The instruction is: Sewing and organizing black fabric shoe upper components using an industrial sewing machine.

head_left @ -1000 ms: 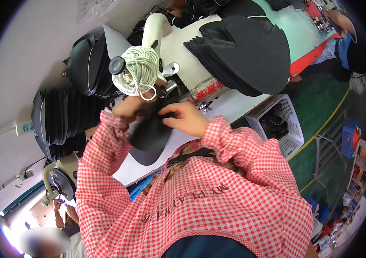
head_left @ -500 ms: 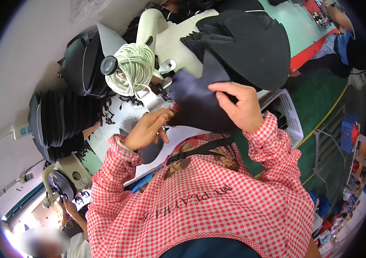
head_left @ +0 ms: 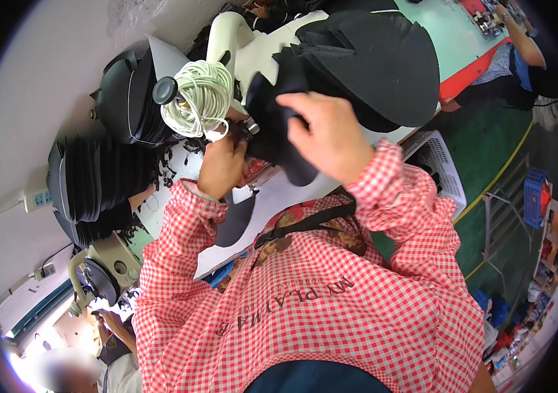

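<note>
A black, curved fabric panel (head_left: 282, 141) stands bent up beside the head of a white sewing machine (head_left: 231, 39). My right hand (head_left: 334, 134) has its index finger and thumb on the panel's upper right side, gripping it. Close to the machine's metal foot, my left hand (head_left: 222, 164) is closed with its fingers bent down at the panel's left edge; its fingertips are hidden, so what they hold cannot be made out. Below that hand, a dark grey panel (head_left: 236, 219) lies at the table edge.
A coil of pale cord (head_left: 200, 101) hangs on the machine. Black panels are stacked behind the work (head_left: 384, 69) and at left (head_left: 98, 177). A white basket (head_left: 441, 164) stands at right. Other people sit far left and far right (head_left: 521, 56).
My right hand has moved left and up, bending the panel, which lay flatter before. My left hand has moved up toward the machine head, and its fingers have curled downward.
</note>
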`<act>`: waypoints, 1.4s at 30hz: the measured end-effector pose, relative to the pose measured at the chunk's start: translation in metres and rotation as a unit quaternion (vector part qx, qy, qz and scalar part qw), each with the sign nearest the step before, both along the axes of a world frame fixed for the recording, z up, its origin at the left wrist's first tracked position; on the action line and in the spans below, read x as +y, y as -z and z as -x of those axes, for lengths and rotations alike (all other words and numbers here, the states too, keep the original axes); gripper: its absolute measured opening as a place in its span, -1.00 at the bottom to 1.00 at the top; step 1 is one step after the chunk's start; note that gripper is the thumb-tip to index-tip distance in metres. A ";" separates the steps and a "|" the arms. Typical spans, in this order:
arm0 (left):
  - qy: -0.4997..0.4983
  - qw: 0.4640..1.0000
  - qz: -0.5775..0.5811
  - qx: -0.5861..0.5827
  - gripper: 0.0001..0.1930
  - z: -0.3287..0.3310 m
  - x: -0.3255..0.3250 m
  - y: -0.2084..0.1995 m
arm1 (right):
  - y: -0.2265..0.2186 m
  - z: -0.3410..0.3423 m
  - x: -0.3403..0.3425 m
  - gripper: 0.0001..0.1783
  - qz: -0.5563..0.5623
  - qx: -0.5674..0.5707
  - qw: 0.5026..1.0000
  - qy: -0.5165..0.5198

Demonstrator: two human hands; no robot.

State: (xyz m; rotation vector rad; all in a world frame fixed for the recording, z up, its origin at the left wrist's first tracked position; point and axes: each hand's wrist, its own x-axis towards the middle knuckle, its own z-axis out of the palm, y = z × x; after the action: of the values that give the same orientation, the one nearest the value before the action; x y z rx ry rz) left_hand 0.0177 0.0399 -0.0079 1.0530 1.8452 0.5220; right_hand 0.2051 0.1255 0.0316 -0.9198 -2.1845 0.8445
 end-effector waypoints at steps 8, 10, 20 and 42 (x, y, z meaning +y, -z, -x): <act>0.112 0.908 -0.234 0.330 -0.84 0.063 -0.053 0.055 | -0.109 -0.091 0.002 -0.58 -0.098 0.046 0.974 0.198; 0.218 0.895 -0.088 0.380 -0.69 0.066 -0.087 0.067 | -0.118 -0.088 0.006 -0.56 -0.312 0.022 0.915 0.254; 0.421 0.817 0.166 0.358 -0.72 0.069 -0.131 0.105 | 0.011 -0.042 -0.049 -0.73 0.079 -0.033 0.979 -0.186; -0.018 0.901 0.221 -0.374 -0.79 0.073 -0.028 -0.018 | 0.053 0.036 -0.089 -0.63 0.349 0.050 0.916 -0.191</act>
State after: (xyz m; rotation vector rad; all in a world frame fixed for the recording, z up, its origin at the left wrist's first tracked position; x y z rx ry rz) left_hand -0.0551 0.0124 0.0099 0.4127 1.2026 0.4171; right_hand 0.1689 0.0363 -0.0215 -0.7299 -2.0103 1.8976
